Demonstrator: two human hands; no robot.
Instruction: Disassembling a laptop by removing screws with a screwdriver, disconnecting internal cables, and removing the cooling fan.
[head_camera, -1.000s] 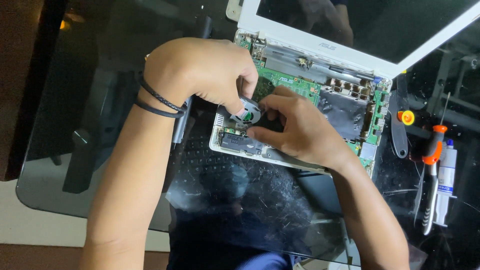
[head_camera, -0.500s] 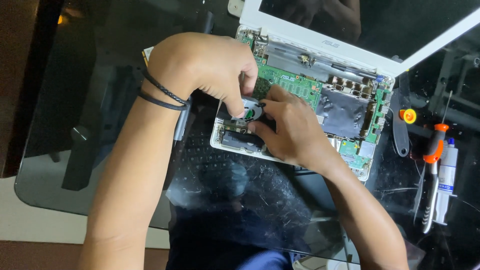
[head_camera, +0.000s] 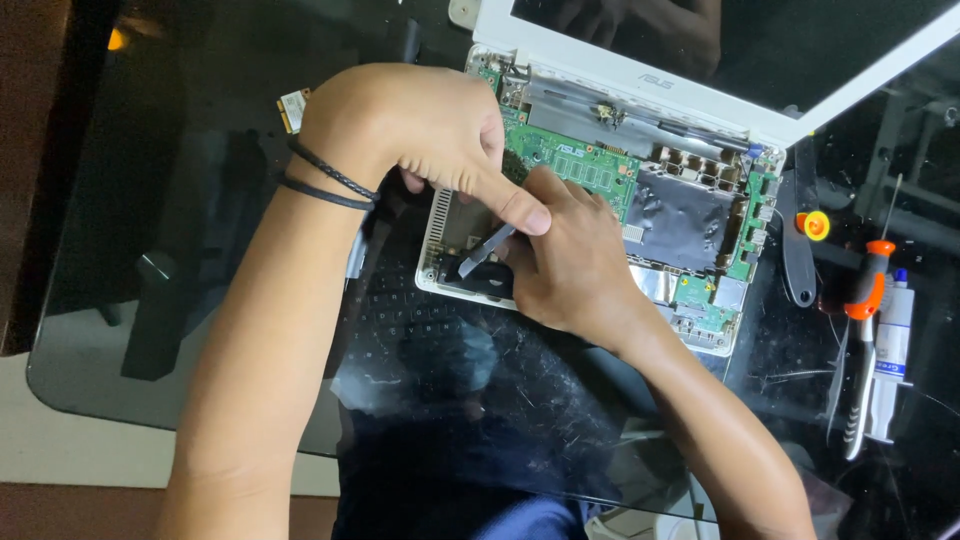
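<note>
Together, your left hand and right hand pinch what looks like a thin grey metal strip, fingers closed on it, over the near-left corner of the opened white laptop on the dark glass table.

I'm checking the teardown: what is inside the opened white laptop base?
Inside the opened laptop base lie a green circuit board and a dark foil-covered plate. The left hand and right hand, holding a thin grey tool, cover the front left corner.
</note>
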